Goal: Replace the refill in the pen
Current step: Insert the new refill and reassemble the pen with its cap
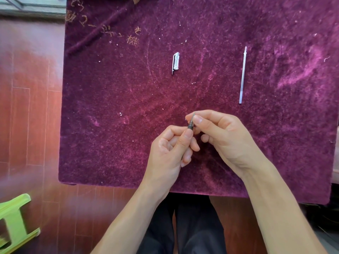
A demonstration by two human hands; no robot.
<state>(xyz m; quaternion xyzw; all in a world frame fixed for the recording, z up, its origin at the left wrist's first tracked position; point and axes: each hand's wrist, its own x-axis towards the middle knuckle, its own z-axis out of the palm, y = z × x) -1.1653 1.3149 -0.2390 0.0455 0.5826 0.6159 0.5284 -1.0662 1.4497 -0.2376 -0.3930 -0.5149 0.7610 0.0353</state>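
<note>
A dark pen (191,124) points up and away from me, its metal tip showing between my two hands. My left hand (170,149) is wrapped around the pen's barrel, which is mostly hidden in the fist. My right hand (223,136) pinches the pen's tip section between thumb and fingers. A clear refill (242,76) lies on the purple cloth to the upper right, apart from both hands. The clear pen cap (175,63) with its clip lies further back near the middle.
The purple velvet cloth (128,107) covers the table, with embroidered characters at its back left. A green plastic stool (14,220) stands on the wooden floor at the lower left. My dark trousers show below the table's front edge.
</note>
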